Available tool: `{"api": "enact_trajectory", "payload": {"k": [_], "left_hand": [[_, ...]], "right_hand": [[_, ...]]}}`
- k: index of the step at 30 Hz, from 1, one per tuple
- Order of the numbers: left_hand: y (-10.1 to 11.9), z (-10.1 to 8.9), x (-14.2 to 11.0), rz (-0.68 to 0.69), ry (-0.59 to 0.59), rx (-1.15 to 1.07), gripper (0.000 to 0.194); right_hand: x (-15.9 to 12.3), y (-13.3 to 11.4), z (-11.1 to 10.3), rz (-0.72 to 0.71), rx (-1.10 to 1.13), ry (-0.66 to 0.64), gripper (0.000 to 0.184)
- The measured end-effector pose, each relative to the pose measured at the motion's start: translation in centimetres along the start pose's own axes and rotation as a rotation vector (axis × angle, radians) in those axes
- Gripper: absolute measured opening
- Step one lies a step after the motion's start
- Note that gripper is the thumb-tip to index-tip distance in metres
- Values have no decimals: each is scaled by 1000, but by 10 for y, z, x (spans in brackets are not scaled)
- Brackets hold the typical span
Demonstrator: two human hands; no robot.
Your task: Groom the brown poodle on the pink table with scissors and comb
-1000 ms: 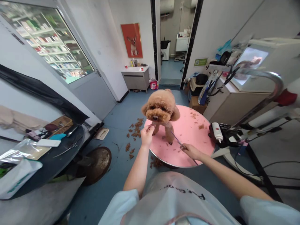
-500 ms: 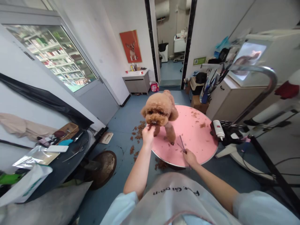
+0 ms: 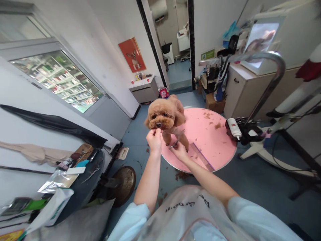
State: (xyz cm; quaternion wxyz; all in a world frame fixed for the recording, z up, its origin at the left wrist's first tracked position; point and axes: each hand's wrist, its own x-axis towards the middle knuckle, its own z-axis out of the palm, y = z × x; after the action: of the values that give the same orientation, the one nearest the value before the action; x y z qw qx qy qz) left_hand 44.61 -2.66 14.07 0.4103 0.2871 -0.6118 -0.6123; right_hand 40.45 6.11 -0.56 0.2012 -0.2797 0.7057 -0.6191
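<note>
A curly brown poodle (image 3: 163, 113) stands on a round pink table (image 3: 215, 134), facing me. My left hand (image 3: 154, 140) is closed at the dog's chin, pinching the beard fur below its nose. Beside the dog's front paws, low over the table, my right hand (image 3: 179, 151) is closed around scissors (image 3: 174, 145). The blades are small and partly hidden, so their exact position is unclear. A long purple comb (image 3: 203, 156) lies on the table just right of my right hand.
Clumps of cut fur (image 3: 217, 126) dot the table. At its right edge, a black tool holder (image 3: 247, 132) carries a white bottle (image 3: 234, 129) beneath a curved metal grooming arm (image 3: 279, 67). A dark side table (image 3: 86, 182) at left holds more shears (image 3: 94, 172).
My right hand has moved left with the scissors, toward the dog's front legs. The comb now lies plainly on the table. My left hand stays at the chin; the view has tilted.
</note>
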Motion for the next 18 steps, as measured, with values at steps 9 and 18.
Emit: {"api": "enact_trajectory", "payload": {"k": [9,18], "left_hand": [[6,8,-3,3,35,25,21],[20,11,-4,-28,47,-68,20]], "right_hand": [[49,-36,8,-342,-437,402,34],[60,-29,-18,-358,-663,357,28]]}}
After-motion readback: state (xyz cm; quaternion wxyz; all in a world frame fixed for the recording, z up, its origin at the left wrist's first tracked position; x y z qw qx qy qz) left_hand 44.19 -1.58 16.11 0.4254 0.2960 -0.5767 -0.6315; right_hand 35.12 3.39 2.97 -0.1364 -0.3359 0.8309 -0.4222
